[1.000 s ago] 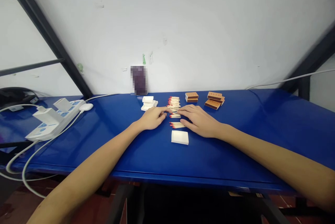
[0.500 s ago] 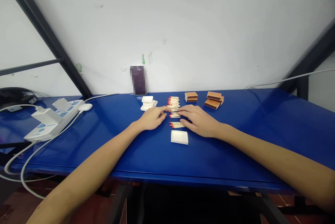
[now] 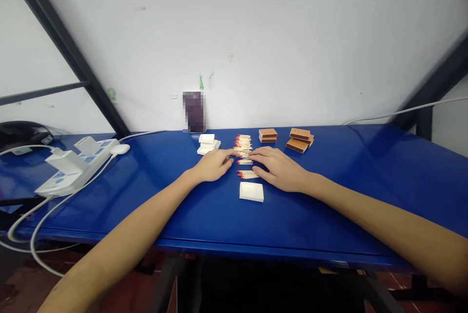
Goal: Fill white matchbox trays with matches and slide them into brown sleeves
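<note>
A pile of red-headed matches [image 3: 243,143] lies on the blue table, heads to the left. My left hand [image 3: 213,164] rests at the left side of the pile, its index finger stretched to the match heads. From the right, my right hand [image 3: 275,166] reaches in with fingers extended, the fingertips at the plain match ends. Both hands look open, with no match visibly gripped. A smaller row of matches [image 3: 247,174] lies nearer me, close to my right thumb. In front of it sits a white matchbox tray [image 3: 251,192], open side up.
White matchbox trays [image 3: 208,145] are stacked behind my left hand. Brown matchbox sleeves [image 3: 268,135] and more matchbox sleeves [image 3: 300,140] stand at the back right. A phone-like dark panel [image 3: 194,112] leans on the wall. A white power strip [image 3: 78,169] with cables occupies the left.
Almost nothing differs. My left index finger reaches slightly further right into the matches, and the whole view has shifted by a hair.
</note>
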`<state>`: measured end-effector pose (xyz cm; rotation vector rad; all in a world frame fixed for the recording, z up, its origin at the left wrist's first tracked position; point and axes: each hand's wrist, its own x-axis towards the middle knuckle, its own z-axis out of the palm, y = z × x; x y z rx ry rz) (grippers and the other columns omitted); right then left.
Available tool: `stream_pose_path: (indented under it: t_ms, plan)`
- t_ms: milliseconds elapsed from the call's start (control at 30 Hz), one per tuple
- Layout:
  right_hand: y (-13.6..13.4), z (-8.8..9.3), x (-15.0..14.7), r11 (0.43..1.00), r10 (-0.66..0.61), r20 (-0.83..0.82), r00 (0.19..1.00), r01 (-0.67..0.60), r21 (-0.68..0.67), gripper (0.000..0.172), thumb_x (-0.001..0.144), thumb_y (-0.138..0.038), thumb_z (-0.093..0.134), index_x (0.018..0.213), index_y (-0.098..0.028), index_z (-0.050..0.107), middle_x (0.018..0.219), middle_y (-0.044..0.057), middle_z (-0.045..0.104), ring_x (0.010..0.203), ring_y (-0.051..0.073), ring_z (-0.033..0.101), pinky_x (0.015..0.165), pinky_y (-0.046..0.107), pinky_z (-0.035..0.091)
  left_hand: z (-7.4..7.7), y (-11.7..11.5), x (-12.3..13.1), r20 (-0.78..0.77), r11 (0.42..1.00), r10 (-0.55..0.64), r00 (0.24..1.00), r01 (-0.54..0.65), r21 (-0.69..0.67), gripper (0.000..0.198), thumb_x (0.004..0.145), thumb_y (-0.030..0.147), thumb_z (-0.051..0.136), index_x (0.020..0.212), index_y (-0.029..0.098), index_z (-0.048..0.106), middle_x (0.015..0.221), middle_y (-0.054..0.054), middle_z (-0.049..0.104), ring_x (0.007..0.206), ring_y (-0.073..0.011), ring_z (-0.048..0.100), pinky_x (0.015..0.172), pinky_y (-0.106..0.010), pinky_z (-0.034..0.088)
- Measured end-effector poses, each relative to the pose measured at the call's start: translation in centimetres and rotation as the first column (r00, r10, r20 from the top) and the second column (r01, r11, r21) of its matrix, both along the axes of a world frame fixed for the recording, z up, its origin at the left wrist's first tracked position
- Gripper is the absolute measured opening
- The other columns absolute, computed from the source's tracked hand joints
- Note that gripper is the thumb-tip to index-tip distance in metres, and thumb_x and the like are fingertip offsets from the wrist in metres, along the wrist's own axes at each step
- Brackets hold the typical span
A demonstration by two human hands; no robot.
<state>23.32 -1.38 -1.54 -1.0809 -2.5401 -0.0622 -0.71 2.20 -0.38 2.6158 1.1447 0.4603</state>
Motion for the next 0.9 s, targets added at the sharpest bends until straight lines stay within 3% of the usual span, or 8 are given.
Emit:
stream_pose_path:
  t_ms: [600,900]
  plan:
    - [0.23,-0.29,0.1,1.0,0.009,-0.02,1.0,-0.009,0.001,0.037,0.097,-0.029,0.044,0.123,-0.014,0.066,0.125,0.016,0.066,0.119,0.032,0.057,0.097,0.051,0.047,0.28,-0.28,0.09,0.004,1.0,-0.004,1.0,0.004,0.001,0.037,0.093,0.019,0.045,0.126,0.017,0.061,0.061,0.003,0.055,0.057,-0.0141,0.049,0.064,-0.027,0.038]
    - [0.31,-0.4,0.19,1.0,0.013,-0.026,1.0,-0.013,0.002,0.037,0.097,-0.028,0.043,0.121,-0.015,0.067,0.124,0.015,0.066,0.117,0.031,0.058,0.095,0.05,0.047,0.4,-0.35,0.24,-0.042,1.0,0.007,0.999,-0.006,0.016,0.04,0.093,0.021,0.043,0.128,0.017,0.063,0.068,-0.001,0.064,0.063,-0.0167,0.054,0.072,-0.029,0.043]
